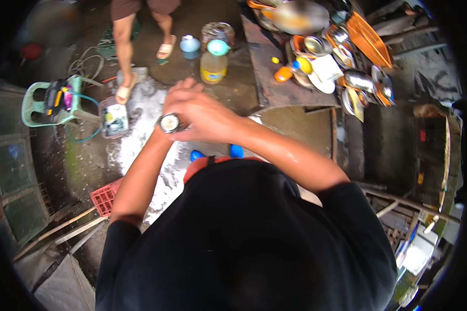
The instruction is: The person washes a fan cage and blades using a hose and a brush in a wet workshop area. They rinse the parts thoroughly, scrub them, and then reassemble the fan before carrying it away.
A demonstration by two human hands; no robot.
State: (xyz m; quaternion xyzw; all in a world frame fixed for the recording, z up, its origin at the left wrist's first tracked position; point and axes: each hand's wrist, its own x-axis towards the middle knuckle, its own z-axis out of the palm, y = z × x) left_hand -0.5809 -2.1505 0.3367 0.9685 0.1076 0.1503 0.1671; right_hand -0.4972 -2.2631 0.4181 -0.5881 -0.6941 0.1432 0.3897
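My left hand (183, 88) and my right hand (205, 118) are together in front of my body, above the wet floor. The right one lies across the left and grips around it, its thumb close to the wristwatch (169, 123) on my left wrist. Beyond the right hand, the left hand's fingertips show, stretched out and slightly apart. Most of the left palm and some right fingers are hidden by the overlap. No tool or other loose object shows in either hand. Nearest to them stands a clear jug of yellow liquid (213, 70), topped by a teal funnel-like piece (218, 47).
White foam (163, 192) covers floor around my blue footwear (197, 155). Ahead, another person's leg (123, 46) stands near a clear tub (114, 118). A green chair (31, 106) and red crate (105, 198) are left. Dishes and an orange basket (368, 39) crowd the table (262, 62).
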